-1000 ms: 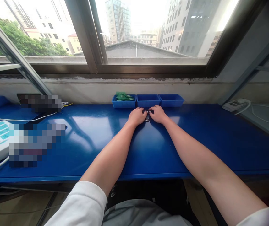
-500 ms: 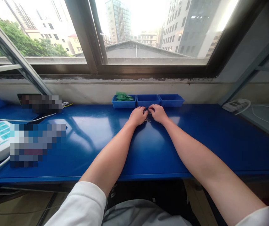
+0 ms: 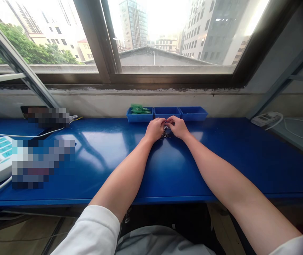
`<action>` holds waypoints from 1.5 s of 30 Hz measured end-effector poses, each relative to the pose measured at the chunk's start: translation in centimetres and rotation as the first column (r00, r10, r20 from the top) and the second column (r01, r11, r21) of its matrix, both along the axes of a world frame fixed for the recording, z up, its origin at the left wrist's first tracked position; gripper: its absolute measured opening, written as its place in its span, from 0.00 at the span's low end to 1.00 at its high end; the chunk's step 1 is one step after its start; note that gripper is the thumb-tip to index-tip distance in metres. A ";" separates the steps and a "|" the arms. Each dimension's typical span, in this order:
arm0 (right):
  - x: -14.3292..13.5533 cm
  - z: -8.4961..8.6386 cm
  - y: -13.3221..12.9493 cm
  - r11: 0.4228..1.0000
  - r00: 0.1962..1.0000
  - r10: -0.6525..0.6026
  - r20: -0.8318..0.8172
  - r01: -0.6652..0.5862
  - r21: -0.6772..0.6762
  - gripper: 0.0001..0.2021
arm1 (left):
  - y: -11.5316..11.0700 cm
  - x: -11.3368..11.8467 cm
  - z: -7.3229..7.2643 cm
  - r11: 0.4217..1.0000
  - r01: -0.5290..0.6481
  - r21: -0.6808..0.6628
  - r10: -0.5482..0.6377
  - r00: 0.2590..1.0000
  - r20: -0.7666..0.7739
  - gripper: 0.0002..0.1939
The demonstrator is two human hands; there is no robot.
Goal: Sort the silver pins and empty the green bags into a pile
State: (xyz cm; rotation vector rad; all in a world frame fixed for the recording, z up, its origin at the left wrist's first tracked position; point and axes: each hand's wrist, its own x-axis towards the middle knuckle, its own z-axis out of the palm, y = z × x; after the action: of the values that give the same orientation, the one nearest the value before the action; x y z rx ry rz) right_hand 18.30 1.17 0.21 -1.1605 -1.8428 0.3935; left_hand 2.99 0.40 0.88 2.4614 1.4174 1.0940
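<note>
My left hand (image 3: pixel 155 128) and my right hand (image 3: pixel 176 126) meet near the back of the blue table, fingertips pressed close together. Between and just below them lies a small heap of thin, dark, shiny metal pieces (image 3: pixel 165 134), too small to name. The fingers of both hands are curled in a pinch, and what they hold, if anything, is too small to make out. Right behind the hands stands the middle blue bin (image 3: pixel 166 112). To its left, a blue bin (image 3: pixel 140 118) contains green plastic packets (image 3: pixel 139 109); to its right is another blue bin (image 3: pixel 193 114).
A white device with teal labels (image 3: pixel 1 150) and a blurred-out item lie on the left of the blue table (image 3: pixel 109 184). White cables run there. A white power strip (image 3: pixel 267 118) sits at the far right. Metal shelf posts (image 3: pixel 26 76) rise at both sides, before the window.
My right hand has risen slightly, and the fingertips of both hands sit a little higher. More of the small metal pieces show between the hands.
</note>
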 end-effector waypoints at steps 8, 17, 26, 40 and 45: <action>0.0 0.3 0.0 1.000 0.987 0.021 -0.159 -0.023 -0.015 0.11 | 0.2 -0.2 -0.1 0.997 -0.070 -0.033 0.070 0.998 -0.001 0.12; 0.4 0.8 0.0 0.974 0.897 0.049 -0.439 -0.140 -0.178 0.13 | 0.2 -0.1 0.0 0.991 -0.132 -0.022 0.133 0.991 0.008 0.09; 0.9 0.4 0.3 0.957 0.841 0.078 -0.536 -0.213 -0.196 0.10 | 0.3 -0.2 -0.1 0.993 -0.110 -0.034 0.110 0.994 0.017 0.11; 2.1 0.1 1.2 0.951 0.893 -0.309 -0.328 0.290 -0.105 0.14 | 0.9 -0.9 -0.6 0.931 -0.311 -0.192 0.306 0.950 -0.058 0.18; 2.5 0.4 1.3 0.890 0.881 -0.449 -0.149 0.456 0.011 0.20 | 0.2 -0.7 -0.4 0.945 -0.186 -0.268 0.151 0.978 -0.146 0.28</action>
State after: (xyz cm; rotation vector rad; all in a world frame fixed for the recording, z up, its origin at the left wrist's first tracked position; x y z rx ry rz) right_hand 20.83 2.47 0.60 -1.4457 -1.3917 0.1571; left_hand 2.28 0.57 0.49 2.2740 1.7135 0.7125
